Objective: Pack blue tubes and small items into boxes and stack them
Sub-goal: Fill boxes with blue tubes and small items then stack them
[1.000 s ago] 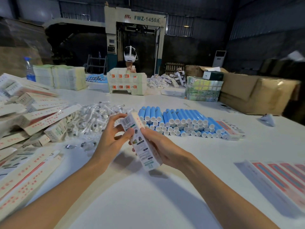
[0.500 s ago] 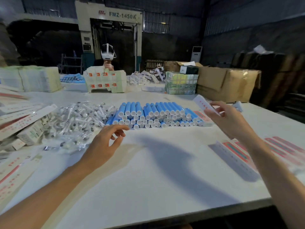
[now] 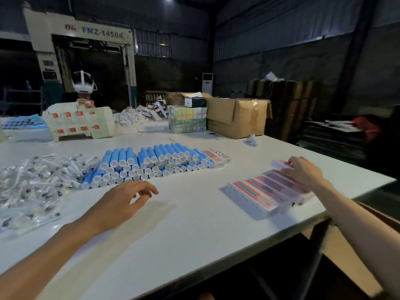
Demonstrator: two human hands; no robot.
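Dim warehouse walls and a big machine [image 3: 101, 34] fill the top of the frame, and below them a wide white surface [image 3: 194, 230] carries our work. Blue tubes [image 3: 151, 161] lie stacked in a low pile at the centre, white caps towards us. Small bagged items [image 3: 36, 182] sprawl in a heap at the left edge, just beside the tubes. At the right of the frame a row of boxes [image 3: 257, 191] lies side by side, red and blue panels up, close to the corner of the surface.

Our right hand [image 3: 305, 173] reaches over the far end of that row, its grip closed on one more box [image 3: 279, 164]. Whether this box already rests on the row we cannot tell. Our left hand [image 3: 123, 202] hovers at centre left, near the tubes, fingers loose and holding nothing.

We judge that we are adding a packed box to the row. The worry is the nearby edge: a careless push while letting go could shove the outer boxes towards it, and one could drop off. A box set down crooked would also spoil any layer stacked on top. If our left hand knocks the pile of tubes when it reaches in, the round tubes could roll apart across the surface.
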